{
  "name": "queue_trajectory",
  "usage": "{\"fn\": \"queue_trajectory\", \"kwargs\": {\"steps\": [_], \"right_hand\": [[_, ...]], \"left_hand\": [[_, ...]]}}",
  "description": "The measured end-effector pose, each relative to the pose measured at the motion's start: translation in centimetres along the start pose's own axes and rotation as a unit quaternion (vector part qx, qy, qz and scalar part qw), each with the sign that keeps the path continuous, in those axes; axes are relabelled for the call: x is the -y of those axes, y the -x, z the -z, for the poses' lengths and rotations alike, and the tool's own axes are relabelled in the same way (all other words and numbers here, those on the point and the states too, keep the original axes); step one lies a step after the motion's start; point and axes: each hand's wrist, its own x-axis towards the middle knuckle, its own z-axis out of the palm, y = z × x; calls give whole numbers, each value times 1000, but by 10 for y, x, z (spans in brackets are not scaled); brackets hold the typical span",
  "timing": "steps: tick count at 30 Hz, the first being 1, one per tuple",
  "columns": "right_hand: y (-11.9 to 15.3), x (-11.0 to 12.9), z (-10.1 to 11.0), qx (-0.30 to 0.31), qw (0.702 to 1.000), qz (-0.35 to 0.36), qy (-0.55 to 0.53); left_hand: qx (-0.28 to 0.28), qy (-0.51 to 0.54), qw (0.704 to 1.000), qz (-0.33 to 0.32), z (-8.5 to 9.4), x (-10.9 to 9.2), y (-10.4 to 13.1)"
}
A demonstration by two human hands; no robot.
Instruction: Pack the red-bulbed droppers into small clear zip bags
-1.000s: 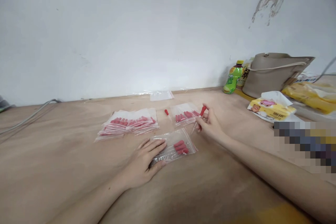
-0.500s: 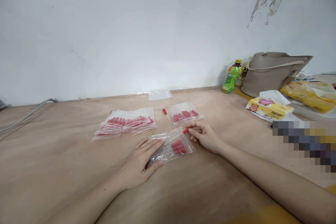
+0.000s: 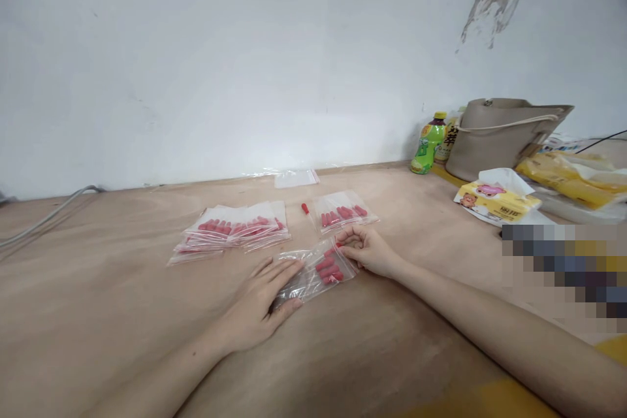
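Observation:
A clear zip bag (image 3: 313, 287) lies in front of me with several red-bulbed droppers (image 3: 330, 269) in it. My left hand (image 3: 267, 294) rests flat on the bag's left part, fingers stretched and thumb spread. At the bag's upper right corner, by its open-looking edge, my right hand (image 3: 360, 249) pinches a dropper by its red bulb (image 3: 337, 245). The rest of that dropper cannot be made out clearly through the plastic. A single dropper (image 3: 305, 209) with a red bulb and clear tube lies just beyond the bag.
Filled bags (image 3: 235, 228) are piled at the left, and more filled bags (image 3: 343, 210) lie behind my right hand. An unfilled bag (image 3: 296, 178) is near the wall. On the right stand a green bottle (image 3: 427, 147), a grey handbag (image 3: 494, 140) and a tissue pack (image 3: 494, 202).
My right hand has moved slightly left, bringing the dropper's red bulb in against the bag's edge, over or inside the plastic. My left hand stays flat on the bag.

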Motion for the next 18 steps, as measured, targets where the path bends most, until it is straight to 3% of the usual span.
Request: {"fn": "queue_trajectory", "kwargs": {"steps": [4, 8, 10, 15, 18], "right_hand": [[2, 2, -7, -20, 1000, 23, -6], [7, 7, -12, 63, 997, 34, -34], [8, 8, -11, 74, 996, 45, -16], [2, 11, 2, -79, 980, 117, 140], [-14, 25, 7, -104, 947, 151, 263]], "left_hand": [[3, -2, 1000, 3, 0, 0, -1], [0, 1, 1000, -4, -1, 0, -1], [-4, 5, 1000, -6, -1, 0, 0], [6, 6, 1000, -2, -1, 1, -1], [11, 7, 1000, -2, -2, 1, -1]]}}
